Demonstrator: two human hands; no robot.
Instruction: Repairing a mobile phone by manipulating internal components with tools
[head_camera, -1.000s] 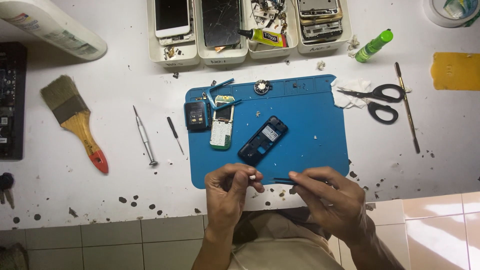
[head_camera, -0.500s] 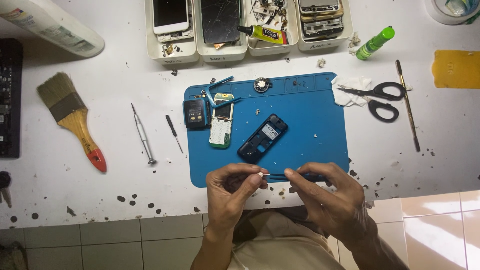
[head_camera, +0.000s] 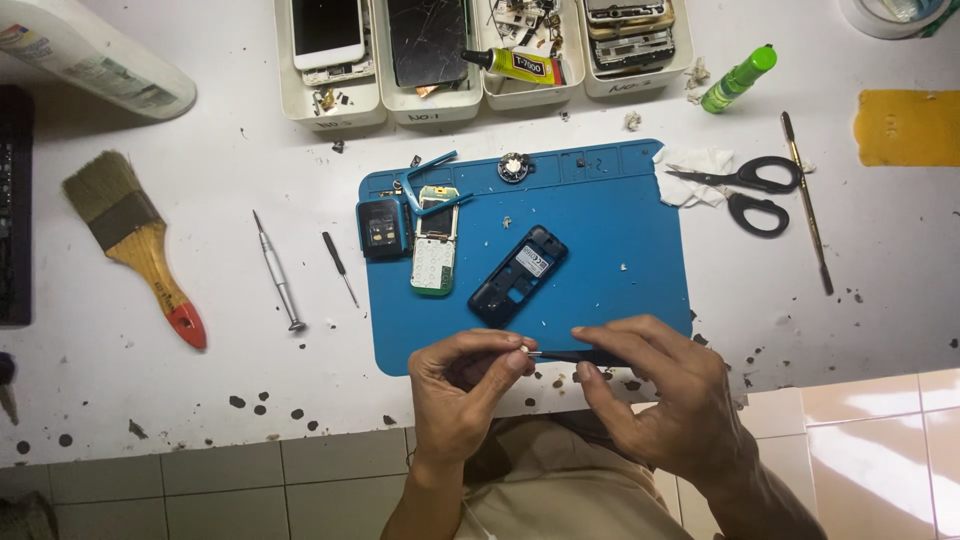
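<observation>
- The left hand (head_camera: 462, 395) hovers at the near edge of the blue mat (head_camera: 620, 250), fingers curled and thumb pressed to forefinger in a tight pinch; something tiny seems caught there, but it is too small to make out.
- The right hand (head_camera: 660, 410) sits just beside it, over the same edge of the blue mat, its grip closed around a thin dark tool (head_camera: 560, 356).
- The thin dark tool lies nearly level, its long axis running across the near edge of the blue mat, with the fine tip pointing toward the left hand and touching its pinched fingertips.
- So the tip and the pinch meet between the two hands; neither has any distance to cover.
- On the blue mat, just beyond the hands, lies a dark phone frame (head_camera: 518, 275), set on a slant, its far end leaning away from the left hand.
- Toward the mat's left side rest a pale keypad board (head_camera: 433, 250), lying lengthwise away from the person, and a small dark battery (head_camera: 382, 228) touching it.
- Off the blue mat on the white worktop (head_camera: 250, 160): a silver screwdriver (head_camera: 276, 270) and a paintbrush (head_camera: 135, 245) to its left, black scissors (head_camera: 745, 190) to its right, parts trays (head_camera: 430, 60) beyond its far edge.
</observation>
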